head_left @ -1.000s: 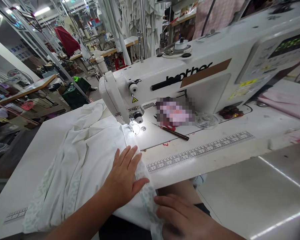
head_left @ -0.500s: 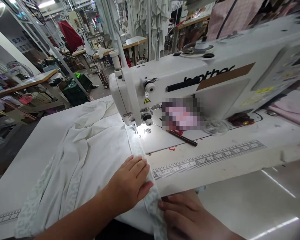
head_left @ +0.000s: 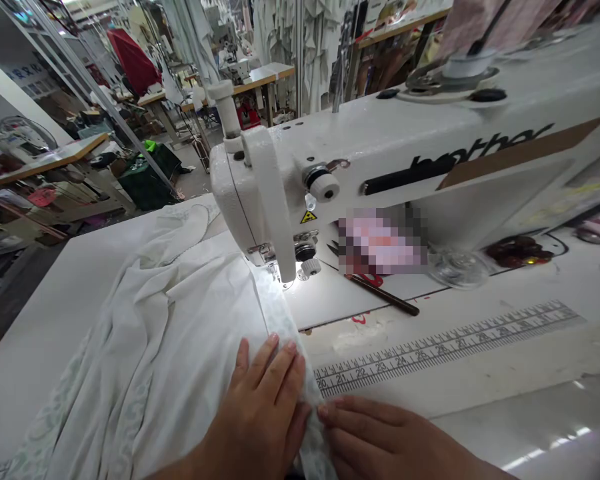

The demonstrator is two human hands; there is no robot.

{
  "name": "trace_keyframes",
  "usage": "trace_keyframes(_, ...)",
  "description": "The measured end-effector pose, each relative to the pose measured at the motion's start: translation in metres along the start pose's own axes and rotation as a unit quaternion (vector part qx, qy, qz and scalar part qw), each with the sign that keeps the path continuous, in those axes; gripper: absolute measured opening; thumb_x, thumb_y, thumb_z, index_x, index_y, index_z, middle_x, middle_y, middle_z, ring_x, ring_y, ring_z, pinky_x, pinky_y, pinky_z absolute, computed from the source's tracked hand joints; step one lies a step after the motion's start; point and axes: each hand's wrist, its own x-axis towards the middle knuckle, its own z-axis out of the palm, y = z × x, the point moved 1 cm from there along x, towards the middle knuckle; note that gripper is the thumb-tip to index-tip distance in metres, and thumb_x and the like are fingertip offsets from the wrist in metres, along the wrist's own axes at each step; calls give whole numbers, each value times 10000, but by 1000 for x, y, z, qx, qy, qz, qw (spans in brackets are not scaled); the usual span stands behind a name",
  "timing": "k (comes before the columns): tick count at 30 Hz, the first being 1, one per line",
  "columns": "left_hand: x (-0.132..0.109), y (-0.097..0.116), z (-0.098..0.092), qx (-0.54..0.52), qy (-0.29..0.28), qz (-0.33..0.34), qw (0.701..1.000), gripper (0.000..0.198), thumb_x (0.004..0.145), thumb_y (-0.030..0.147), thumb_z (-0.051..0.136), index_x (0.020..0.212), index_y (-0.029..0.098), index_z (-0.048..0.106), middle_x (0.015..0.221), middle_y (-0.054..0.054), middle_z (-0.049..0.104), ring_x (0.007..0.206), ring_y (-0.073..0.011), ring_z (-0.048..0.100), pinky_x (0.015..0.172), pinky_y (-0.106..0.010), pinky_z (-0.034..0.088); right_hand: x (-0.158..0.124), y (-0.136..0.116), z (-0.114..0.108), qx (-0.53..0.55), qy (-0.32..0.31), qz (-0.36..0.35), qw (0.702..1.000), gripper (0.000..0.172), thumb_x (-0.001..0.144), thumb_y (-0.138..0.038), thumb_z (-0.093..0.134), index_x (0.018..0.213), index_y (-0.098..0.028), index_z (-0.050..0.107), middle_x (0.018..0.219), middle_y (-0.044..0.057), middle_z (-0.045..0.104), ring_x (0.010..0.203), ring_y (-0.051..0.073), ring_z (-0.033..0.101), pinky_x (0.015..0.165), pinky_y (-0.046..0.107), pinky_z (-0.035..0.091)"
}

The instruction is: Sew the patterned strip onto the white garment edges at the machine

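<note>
White fabric with a pale green patterned border strip lies on the table, its far end under the lit needle area of a white sewing machine. My left hand rests flat on the fabric and border, fingers stretched out and slightly apart. Close by on its right, my right hand pinches the border's outer edge between thumb and fingers. Part of the right hand's grip is hidden beneath its own fingers. More fabric lies bunched in folds to the left.
A printed ruler scale runs along the table to the right. A dark pen-like stick, red-handled scissors and a clear round dish lie under the machine arm. Behind stand other worktables and hanging cloth.
The view has come nearer to the machine. My left hand's fingers have spread a little on the fabric. My right hand has risen beside the table edge, still pinching the border.
</note>
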Motion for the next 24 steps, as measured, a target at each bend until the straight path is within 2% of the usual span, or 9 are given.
trace_keyframes(5,10,-20,2,-11,-1,-4,1000,363,921,212,473,1252,82,548,1278,-164,622,1220,-367,544,945,-641,489,20,8,-20,-35,-86,17,996,425,1006,-129,261,1081,-182,676,1056,26,729,1057,161,617,1003,320,453)
trace_keyframes(9,22,-38,6,-18,11,-19,1000,329,916,212,479,1207,70,535,1234,-194,632,1228,-357,539,972,-638,467,41,23,-35,-43,-99,-5,994,374,991,-150,320,1076,-181,682,1016,38,736,949,184,626,909,329,473)
trace_keyframes(15,35,-67,11,-16,19,-25,999,252,919,238,467,1129,117,534,1187,-185,640,1232,-341,536,1007,-602,446,60,48,-37,-69,-133,-22,988,435,1027,-187,243,1121,-141,666,1085,62,704,975,187,587,923,333,446)
trace_keyframes(18,42,-81,14,-3,12,-25,1000,258,921,248,463,1133,120,538,1196,-177,627,1243,-340,522,1036,-594,414,67,59,-35,-74,-144,-41,986,379,1015,-146,293,1099,-118,662,1053,74,694,918,186,577,832,334,472)
trace_keyframes(21,50,-96,17,6,16,-24,1000,267,912,264,484,1133,127,544,1137,-160,642,1130,-312,590,1017,-553,440,75,71,-32,-57,-172,-35,983,316,1002,-133,346,1054,-105,656,971,81,671,855,189,562,753,333,476)
trace_keyframes(24,57,-112,22,11,12,-20,1000,208,910,286,490,1045,152,574,900,-103,665,883,-263,647,978,-539,468,83,84,-27,-35,-195,-2,980,290,1007,-153,354,1016,-136,643,926,66,650,835,178,552,746,319,473)
